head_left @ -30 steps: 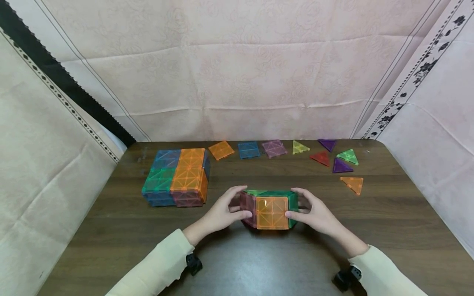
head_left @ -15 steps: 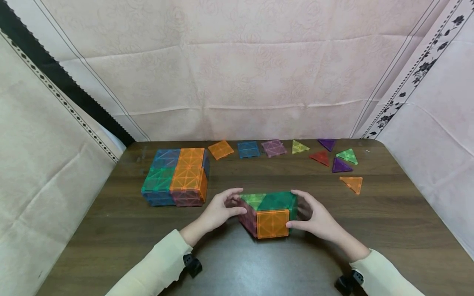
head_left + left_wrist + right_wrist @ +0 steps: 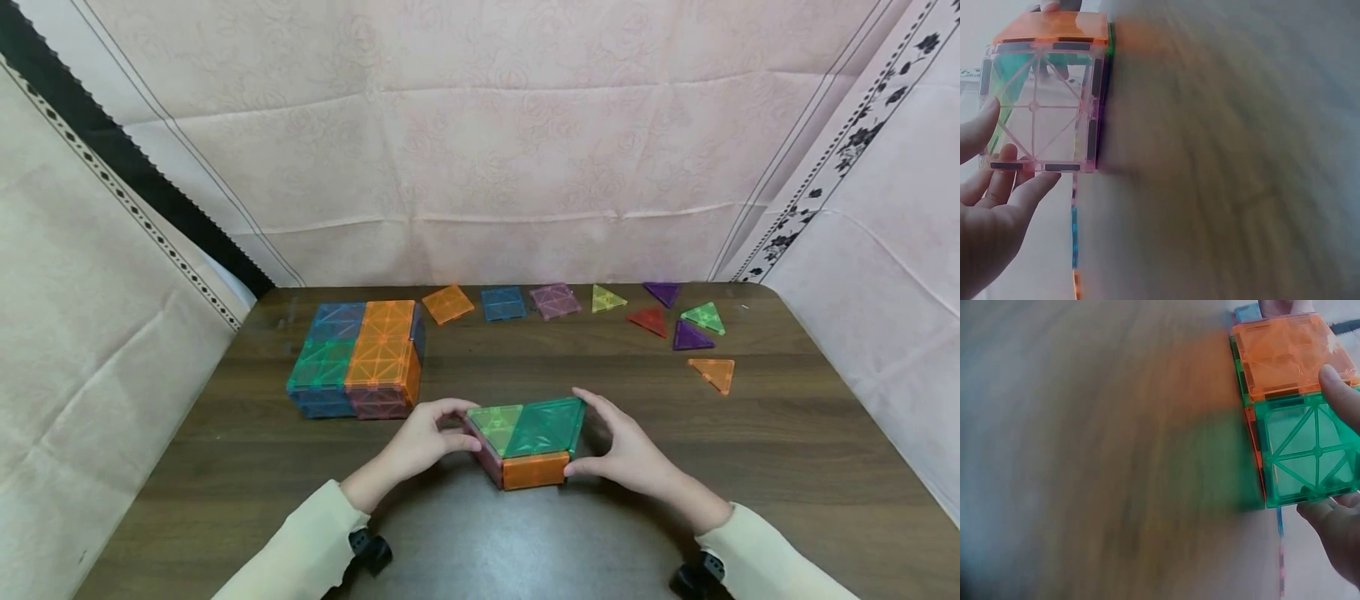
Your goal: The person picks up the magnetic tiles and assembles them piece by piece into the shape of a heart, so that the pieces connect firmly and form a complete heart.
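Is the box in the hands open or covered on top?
Covered: a light-green triangle and darker green section roof the box.

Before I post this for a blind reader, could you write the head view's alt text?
Left hand and right hand hold a tile box between them. On the table, a larger block stands to the left; loose squares and triangles lie beyond.
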A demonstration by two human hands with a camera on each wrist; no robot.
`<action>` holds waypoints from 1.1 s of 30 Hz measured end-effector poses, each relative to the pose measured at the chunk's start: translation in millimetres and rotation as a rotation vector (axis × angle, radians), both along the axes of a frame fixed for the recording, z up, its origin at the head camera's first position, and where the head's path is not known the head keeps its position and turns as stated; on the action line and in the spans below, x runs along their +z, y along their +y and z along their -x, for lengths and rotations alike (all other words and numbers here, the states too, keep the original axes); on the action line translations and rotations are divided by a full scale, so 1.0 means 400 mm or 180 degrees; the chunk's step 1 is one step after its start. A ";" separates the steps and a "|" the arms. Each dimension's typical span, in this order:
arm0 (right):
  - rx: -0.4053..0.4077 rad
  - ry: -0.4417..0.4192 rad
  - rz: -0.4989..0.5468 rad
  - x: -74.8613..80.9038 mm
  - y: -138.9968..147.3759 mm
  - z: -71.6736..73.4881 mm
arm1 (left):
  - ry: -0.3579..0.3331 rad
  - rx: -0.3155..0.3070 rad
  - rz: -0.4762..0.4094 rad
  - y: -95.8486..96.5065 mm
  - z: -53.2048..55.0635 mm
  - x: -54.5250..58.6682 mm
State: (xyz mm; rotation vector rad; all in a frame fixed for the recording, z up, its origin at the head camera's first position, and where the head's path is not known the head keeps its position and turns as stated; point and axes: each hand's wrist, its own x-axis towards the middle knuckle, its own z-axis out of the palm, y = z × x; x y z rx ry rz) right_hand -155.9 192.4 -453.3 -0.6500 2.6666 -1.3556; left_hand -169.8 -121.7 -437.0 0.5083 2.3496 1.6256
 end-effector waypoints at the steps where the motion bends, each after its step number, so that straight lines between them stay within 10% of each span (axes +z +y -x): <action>1: 0.0016 -0.0008 -0.0015 0.001 -0.006 0.000 | 0.0005 -0.0018 -0.0023 -0.008 -0.004 0.000; 8: 0.0362 -0.0076 0.0143 0.011 -0.052 0.009 | -0.0023 -0.0001 -0.0023 -0.083 -0.027 0.001; 33: 0.0775 -0.0265 0.0580 0.025 -0.417 0.068 | -0.0260 0.1165 -0.0692 -0.434 -0.102 -0.014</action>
